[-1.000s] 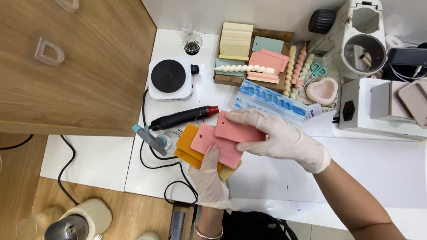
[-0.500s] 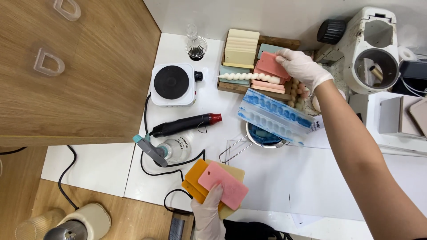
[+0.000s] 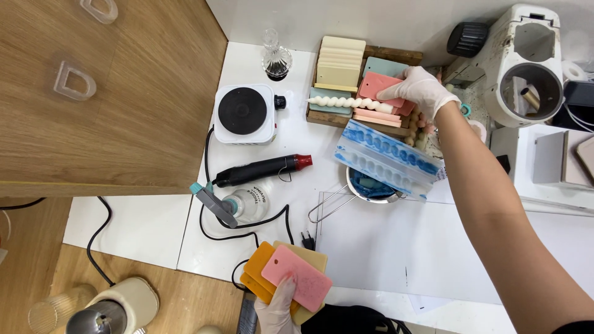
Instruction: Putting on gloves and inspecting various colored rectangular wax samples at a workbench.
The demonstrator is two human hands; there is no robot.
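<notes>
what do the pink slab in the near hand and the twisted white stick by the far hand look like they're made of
The pink slab, held by the left hand, looks like cast wax or soap: matte, opaque, rounded corners, a small hole near one end. I cannot tell which. The twisted white stick, near the right hand, looks like wax: smooth, slightly glossy, molded bulges, like a candle.

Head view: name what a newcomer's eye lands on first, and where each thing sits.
First comes the gloved right hand, stretched to the top of the white table and resting on a pink slab atop stacked coloured slabs in a wooden tray. Next, at the bottom edge, the gloved left hand grips a fan of orange, tan and pink tags. Between them, a blue-and-white mould lies across a small metal pan.
</notes>
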